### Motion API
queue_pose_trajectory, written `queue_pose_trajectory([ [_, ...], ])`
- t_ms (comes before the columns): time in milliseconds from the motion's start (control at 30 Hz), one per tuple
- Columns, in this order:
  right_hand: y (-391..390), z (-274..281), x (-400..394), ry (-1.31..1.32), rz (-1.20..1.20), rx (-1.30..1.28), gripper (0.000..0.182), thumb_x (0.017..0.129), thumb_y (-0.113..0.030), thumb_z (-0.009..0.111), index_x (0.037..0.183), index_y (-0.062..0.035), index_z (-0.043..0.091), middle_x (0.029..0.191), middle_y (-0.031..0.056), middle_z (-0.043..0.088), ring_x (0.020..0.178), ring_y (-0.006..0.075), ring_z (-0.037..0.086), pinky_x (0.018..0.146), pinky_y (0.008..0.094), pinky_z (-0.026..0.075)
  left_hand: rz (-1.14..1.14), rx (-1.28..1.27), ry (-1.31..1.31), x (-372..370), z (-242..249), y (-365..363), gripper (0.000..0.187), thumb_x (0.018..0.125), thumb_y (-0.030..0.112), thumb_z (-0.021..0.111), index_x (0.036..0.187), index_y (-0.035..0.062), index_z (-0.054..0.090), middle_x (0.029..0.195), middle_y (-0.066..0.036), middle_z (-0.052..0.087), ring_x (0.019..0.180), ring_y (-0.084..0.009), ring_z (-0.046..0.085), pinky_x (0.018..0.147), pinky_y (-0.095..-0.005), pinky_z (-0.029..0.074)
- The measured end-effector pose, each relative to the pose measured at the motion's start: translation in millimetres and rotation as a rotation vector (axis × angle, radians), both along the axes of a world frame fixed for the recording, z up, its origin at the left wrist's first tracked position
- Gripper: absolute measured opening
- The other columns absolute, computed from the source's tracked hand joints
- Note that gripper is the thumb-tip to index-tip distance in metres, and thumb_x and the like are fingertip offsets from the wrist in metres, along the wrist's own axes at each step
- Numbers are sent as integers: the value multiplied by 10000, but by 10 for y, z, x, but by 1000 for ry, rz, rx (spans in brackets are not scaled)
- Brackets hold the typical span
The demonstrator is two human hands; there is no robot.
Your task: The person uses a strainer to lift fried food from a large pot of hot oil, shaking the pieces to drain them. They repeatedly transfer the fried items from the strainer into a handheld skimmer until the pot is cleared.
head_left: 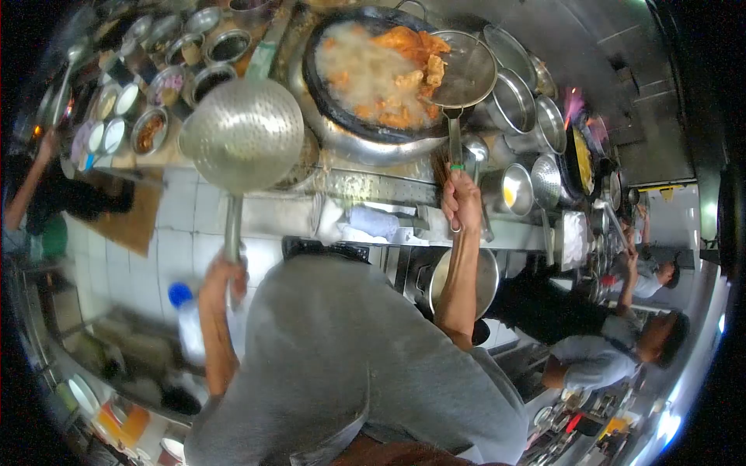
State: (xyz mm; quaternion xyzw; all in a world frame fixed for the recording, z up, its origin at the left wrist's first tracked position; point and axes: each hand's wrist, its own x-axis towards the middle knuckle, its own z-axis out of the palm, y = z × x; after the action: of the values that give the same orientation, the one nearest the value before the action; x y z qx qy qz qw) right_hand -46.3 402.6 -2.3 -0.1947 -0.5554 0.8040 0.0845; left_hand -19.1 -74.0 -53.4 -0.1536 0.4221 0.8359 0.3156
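My left hand (pixel 225 278) is closed around the handle of a large perforated skimmer (pixel 247 133), its round bowl raised in front of the counter. The handle of a wire mesh strainer (pixel 466 68) is gripped in my right hand (pixel 462 200). That strainer's head reaches over the right side of a dark wok (pixel 312 74). Inside the wok, orange-brown fried pieces (pixel 400 40) lie in bubbling, foamy oil (pixel 353 66). Some pieces overlap the strainer's left rim.
Metal bowls of ingredients (pixel 150 130) crowd the counter at left. Steel pans (pixel 513 101) and a bowl with a yellow content (pixel 514 190) stand at right. A big pot (pixel 482 283) sits below my right forearm. Co-workers (pixel 606 357) work at right; another arm (pixel 35 175) shows far left.
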Motion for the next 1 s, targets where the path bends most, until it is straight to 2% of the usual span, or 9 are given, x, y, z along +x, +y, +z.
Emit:
queue_pose_trajectory([
  [233, 59, -44, -8, 18, 70, -86, 262, 959, -232, 510, 1103, -14, 538, 549, -18, 430, 346, 49, 304, 287, 210, 240, 72, 13, 126, -185, 524, 84, 406, 778, 72, 597, 1138, 20, 415, 608, -14, 381, 355, -79, 379, 268, -232, 373],
  [500, 257, 87, -487, -70, 96, 178, 130, 942, -172, 512, 864, -69, 528, 627, 12, 484, 363, 76, 352, 300, 237, 292, -41, -16, 191, -301, 742, 259, 411, 760, 58, 578, 1138, -2, 429, 610, -21, 395, 338, -81, 367, 253, -224, 345],
  [567, 283, 193, -610, -141, 67, 497, 151, 943, -166, 498, 822, -77, 514, 628, 1, 488, 368, 66, 377, 294, 222, 286, -36, -29, 196, -315, 708, 291, 409, 754, 48, 571, 1137, -6, 436, 616, -28, 408, 339, -85, 375, 256, -225, 346],
  [633, 436, 198, -771, -174, 100, 552, 150, 917, -150, 521, 828, -29, 534, 619, 60, 518, 414, 158, 468, 357, 313, 372, -41, -42, 200, -322, 672, 309, 407, 749, 38, 563, 1135, -9, 443, 621, -34, 422, 339, -89, 382, 259, -227, 348],
  [700, 534, 110, -890, -173, 6, 1225, 138, 876, -109, 531, 847, 26, 536, 665, 179, 566, 547, 310, 562, 523, 415, 445, -40, -158, 195, -343, 660, 334, 405, 734, 21, 550, 1126, -10, 457, 634, -41, 441, 345, -98, 400, 270, -236, 359],
  [733, 556, 111, -892, -47, -51, 1287, 149, 841, -91, 529, 900, 44, 551, 752, 269, 571, 724, 411, 584, 673, 458, 440, -39, -155, 195, -346, 672, 345, 405, 734, 21, 550, 1126, -10, 457, 634, -41, 441, 345, -98, 400, 270, -236, 359],
  [900, 232, 649, -250, -331, -88, 1508, 249, 837, -108, 538, 1032, 47, 550, 811, 288, 591, 725, 433, 586, 663, 455, 454, 50, -140, 121, -218, 689, 297, 412, 722, 10, 547, 1126, -3, 464, 629, -41, 441, 349, -109, 415, 284, -255, 379],
  [967, 525, 367, 12, -158, 27, 1495, 257, 860, -122, 534, 1062, 37, 529, 780, 229, 600, 558, 377, 567, 514, 438, 458, 61, -134, 140, -208, 664, 254, 418, 726, 15, 553, 1133, -2, 458, 630, -40, 441, 352, -109, 419, 284, -255, 384],
  [1000, 158, 665, 65, -358, 33, 1144, 240, 875, -128, 525, 1066, 18, 523, 757, 178, 583, 485, 307, 527, 431, 398, 428, 66, -127, 155, -197, 646, 226, 425, 729, 21, 559, 1140, -1, 452, 630, -40, 441, 355, -109, 423, 284, -255, 389],
])
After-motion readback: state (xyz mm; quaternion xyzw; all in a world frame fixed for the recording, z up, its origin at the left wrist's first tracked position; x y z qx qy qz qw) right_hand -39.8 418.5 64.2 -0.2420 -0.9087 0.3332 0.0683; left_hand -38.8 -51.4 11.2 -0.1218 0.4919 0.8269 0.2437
